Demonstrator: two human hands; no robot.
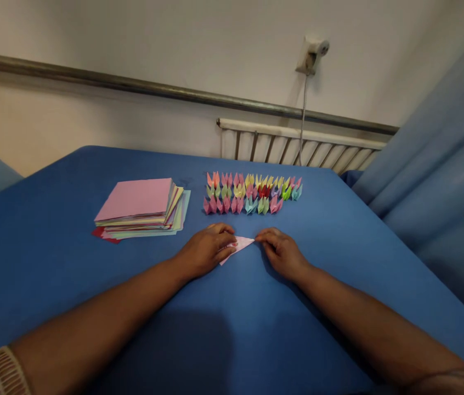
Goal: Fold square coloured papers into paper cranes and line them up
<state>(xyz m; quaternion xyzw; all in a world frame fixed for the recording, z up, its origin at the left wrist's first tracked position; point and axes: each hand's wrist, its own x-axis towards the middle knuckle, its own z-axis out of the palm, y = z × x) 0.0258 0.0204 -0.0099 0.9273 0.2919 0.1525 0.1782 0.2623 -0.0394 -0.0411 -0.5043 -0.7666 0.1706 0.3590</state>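
A small pink folded paper (243,242), triangular in outline, lies on the blue table between my hands. My left hand (207,248) covers its left part and grips it, with the fingers on top and the thumb along the near side. At the pointed right end, my right hand (280,249) pinches the tip between thumb and fingertips. Part of the paper is hidden under my left fingers. Just beyond my hands stand rows of small folded paper cranes (252,192) in pink, yellow, green, red and blue.
To the left sits a thick stack of coloured paper sheets (137,200), pink on top. The blue table surface (232,351) reaches a wall with a metal rail (145,85), a white radiator (298,134) and a plugged socket (312,57). A blue curtain (437,164) hangs at right.
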